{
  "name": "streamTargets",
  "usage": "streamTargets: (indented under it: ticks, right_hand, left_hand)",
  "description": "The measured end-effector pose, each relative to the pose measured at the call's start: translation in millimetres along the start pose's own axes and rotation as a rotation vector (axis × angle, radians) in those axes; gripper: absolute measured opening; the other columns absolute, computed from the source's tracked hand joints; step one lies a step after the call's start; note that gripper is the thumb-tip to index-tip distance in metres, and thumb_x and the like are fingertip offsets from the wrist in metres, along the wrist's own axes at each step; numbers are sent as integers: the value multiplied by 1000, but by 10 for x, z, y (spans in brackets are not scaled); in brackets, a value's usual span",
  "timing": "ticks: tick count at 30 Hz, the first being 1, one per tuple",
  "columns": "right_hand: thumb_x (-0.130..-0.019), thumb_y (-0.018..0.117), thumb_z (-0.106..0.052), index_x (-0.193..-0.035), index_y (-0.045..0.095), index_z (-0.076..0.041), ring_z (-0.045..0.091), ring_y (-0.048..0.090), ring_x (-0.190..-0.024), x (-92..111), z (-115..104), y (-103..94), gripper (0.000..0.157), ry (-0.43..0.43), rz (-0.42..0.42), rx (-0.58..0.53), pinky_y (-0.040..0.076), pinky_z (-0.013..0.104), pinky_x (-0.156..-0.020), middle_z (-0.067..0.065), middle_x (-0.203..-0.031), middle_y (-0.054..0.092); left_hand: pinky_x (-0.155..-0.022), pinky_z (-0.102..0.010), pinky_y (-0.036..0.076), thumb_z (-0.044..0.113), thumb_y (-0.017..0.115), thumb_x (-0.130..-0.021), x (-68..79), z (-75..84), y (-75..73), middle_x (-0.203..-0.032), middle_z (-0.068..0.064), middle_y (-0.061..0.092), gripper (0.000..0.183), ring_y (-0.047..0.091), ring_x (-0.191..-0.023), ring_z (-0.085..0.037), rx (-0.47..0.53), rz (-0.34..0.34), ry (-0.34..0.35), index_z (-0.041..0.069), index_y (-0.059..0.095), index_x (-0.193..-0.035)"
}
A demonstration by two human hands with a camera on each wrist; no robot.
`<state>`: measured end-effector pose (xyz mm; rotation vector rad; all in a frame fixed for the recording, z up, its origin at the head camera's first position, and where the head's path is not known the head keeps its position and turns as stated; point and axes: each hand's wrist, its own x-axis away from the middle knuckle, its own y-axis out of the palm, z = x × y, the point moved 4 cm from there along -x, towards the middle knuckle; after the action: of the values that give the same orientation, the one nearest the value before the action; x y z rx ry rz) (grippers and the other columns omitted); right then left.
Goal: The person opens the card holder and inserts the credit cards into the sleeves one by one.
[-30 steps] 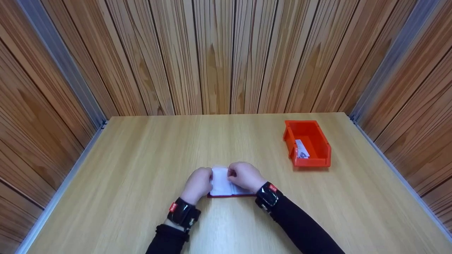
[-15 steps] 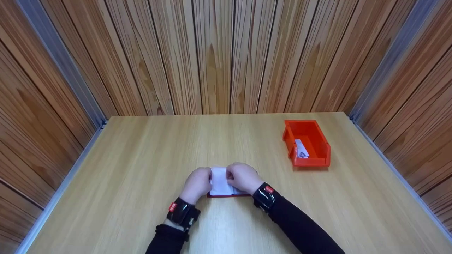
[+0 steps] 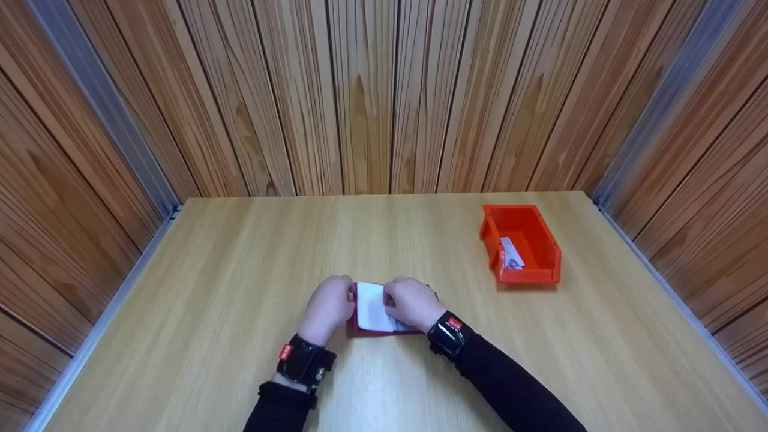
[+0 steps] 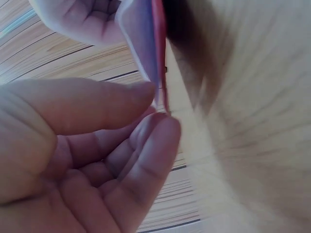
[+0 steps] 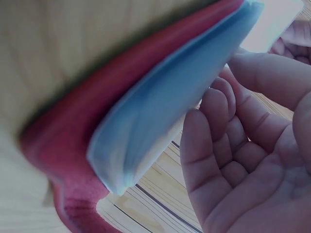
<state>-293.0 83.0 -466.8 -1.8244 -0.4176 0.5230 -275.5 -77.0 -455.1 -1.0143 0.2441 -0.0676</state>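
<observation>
A card holder with a red cover (image 5: 73, 131) and whitish, translucent sleeves (image 3: 372, 307) lies open on the table in front of the person. At its left edge is my left hand (image 3: 327, 307). In the left wrist view, the thumb and forefinger of that hand (image 4: 116, 141) pinch the card holder's edge. My right hand (image 3: 413, 303) covers part of the sleeves and holds some of them between thumb and fingers. Seen from the right wrist, the bluish sleeves (image 5: 165, 102) stand away from the red cover, beside the right hand's curled fingers (image 5: 197, 155).
An orange-red bin (image 3: 528, 276) stands at the right rear of the wooden table (image 3: 270, 252), with a small white printed piece (image 3: 512, 253) in it. Wood-panelled walls (image 3: 360, 108) enclose the table at the back and sides.
My left hand has shifted slightly left and away from the body, baring a strip of red cover beside the white sleeve. My right hand has moved a little left.
</observation>
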Motion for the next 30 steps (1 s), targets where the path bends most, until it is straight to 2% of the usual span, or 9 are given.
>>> streamTargets:
  ticks: [5,9,14,17,22,26,30]
  right_hand:
    - [-82,76,-12,-80,64,-11,18,56,-71,-1,5,10,12,0,0,11,47,34,-62,-1,-76,55]
    - [-80,77,-11,-79,65,-11,18,56,-71,-3,8,13,12,-12,16,19,46,34,-60,-1,-75,55]
    - [-78,78,-11,-77,65,-11,19,56,-70,0,13,20,12,-34,46,27,46,34,-60,-1,-74,55]
    - [-78,78,-11,-77,65,-11,20,56,-70,4,16,22,13,-39,56,22,46,35,-60,-1,-74,55]
    - [-79,76,-11,-77,64,-11,20,57,-70,0,13,24,12,-43,54,30,46,35,-60,0,-74,55]
    - [-82,75,-12,-79,65,-10,19,57,-70,-4,10,23,11,-33,35,32,46,34,-60,-1,-74,56]
    - [-82,75,-12,-79,65,-10,19,56,-70,-5,11,21,11,-30,30,26,46,34,-61,-1,-74,56]
  left_hand:
    - [-71,-42,50,-3,72,-81,-6,67,-24,-80,-9,59,9,58,-77,-26,-1,61,27,-1,65,-87]
    - [-72,-42,50,-3,72,-81,18,98,-1,-81,-9,58,8,58,-78,-26,6,61,56,-2,67,-87]
    - [-67,-42,49,-4,73,-76,56,111,24,-77,-8,57,8,58,-73,-27,-43,81,111,-1,66,-80]
    - [-66,-41,48,-5,72,-74,55,105,49,-75,-7,56,9,57,-71,-26,-68,65,107,0,65,-78]
    - [-67,-39,48,-7,70,-73,46,92,107,-77,-6,55,11,55,-71,-24,-75,-10,43,0,66,-81]
    - [-69,-39,49,-8,69,-75,44,86,145,-79,-6,56,13,56,-73,-22,-58,-43,7,0,67,-84]
    - [-69,-39,50,-10,67,-75,45,82,165,-77,-6,58,12,57,-72,-23,-64,-31,30,0,66,-82]
